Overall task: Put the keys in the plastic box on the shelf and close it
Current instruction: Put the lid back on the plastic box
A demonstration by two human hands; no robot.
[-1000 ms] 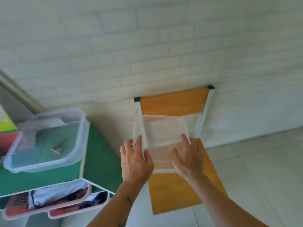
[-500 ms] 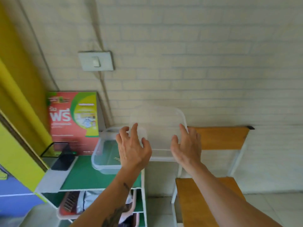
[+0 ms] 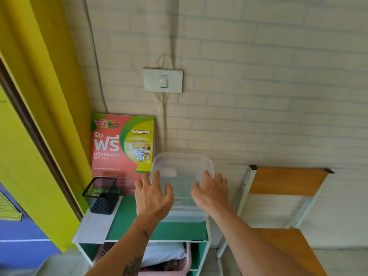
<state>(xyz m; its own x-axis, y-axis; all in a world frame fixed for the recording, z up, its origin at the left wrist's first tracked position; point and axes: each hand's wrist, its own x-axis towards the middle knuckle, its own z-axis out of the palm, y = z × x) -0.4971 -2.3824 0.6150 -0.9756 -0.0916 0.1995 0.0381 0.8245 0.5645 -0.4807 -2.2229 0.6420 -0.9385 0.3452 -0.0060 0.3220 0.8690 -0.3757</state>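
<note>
A clear plastic lid (image 3: 182,170) is held over the clear plastic box (image 3: 184,216), which stands on the green top of the shelf (image 3: 127,222). My left hand (image 3: 152,196) grips the lid's left edge and my right hand (image 3: 212,191) grips its right edge. The lid tilts up at the back, toward the wall. Both hands and the lid hide the inside of the box, so the keys are not visible.
A black mesh pen holder (image 3: 101,195) stands at the shelf's left. A red and green poster (image 3: 122,148) leans on the brick wall behind. A pink basket (image 3: 169,261) fills the lower shelf. An orange chair (image 3: 282,206) stands to the right.
My hands carried the lid leftward from over the chair to above the box on the shelf. The view swung left and up with them.
</note>
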